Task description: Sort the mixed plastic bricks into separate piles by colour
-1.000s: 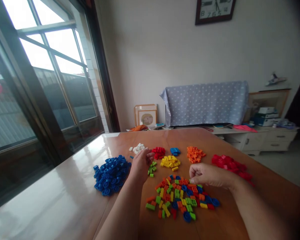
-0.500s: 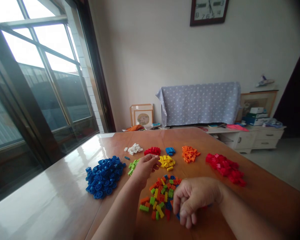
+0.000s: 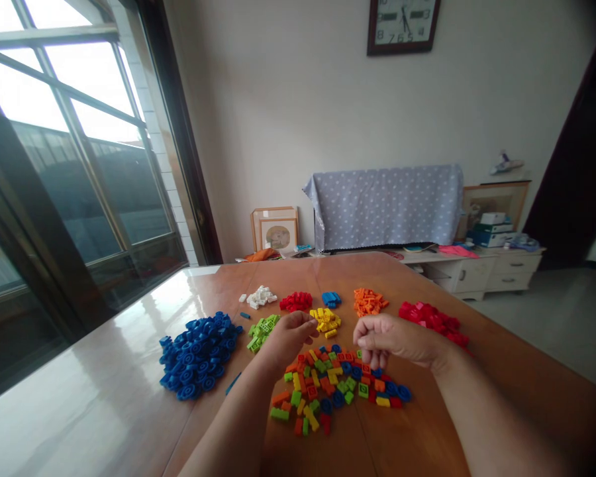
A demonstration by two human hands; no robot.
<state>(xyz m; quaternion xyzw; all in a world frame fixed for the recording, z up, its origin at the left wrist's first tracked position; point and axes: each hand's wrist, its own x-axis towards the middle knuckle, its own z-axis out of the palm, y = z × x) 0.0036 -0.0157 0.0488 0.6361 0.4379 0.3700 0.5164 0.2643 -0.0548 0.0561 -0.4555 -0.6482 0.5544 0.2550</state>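
Note:
My left hand point(image 3: 293, 336) hovers between the light green bricks point(image 3: 264, 331) and the yellow bricks point(image 3: 326, 320), its thumb and fingers pinched together. Whatever its fingertips hold, if anything, is too small to make out. My right hand point(image 3: 386, 338) is over the back right part of a mixed pile of toy bricks point(image 3: 322, 381), fingers curled in. What lies inside those fingers is hidden. The mixed pile has orange, green, yellow, red and blue pieces spread between my forearms.
Blue round pieces point(image 3: 198, 358) form a big heap at left. Farther back are white bricks point(image 3: 261, 297), red bricks point(image 3: 297, 302), blue bricks point(image 3: 331, 299) and orange bricks point(image 3: 370, 302). A larger red heap point(image 3: 430, 319) lies beyond my right wrist. Loose blue pieces point(image 3: 233, 383) lie nearby.
My right hand has moved up and away from the front of the mixed pile, uncovering its right side. My left hand has drawn slightly nearer. The view has shifted slightly right.

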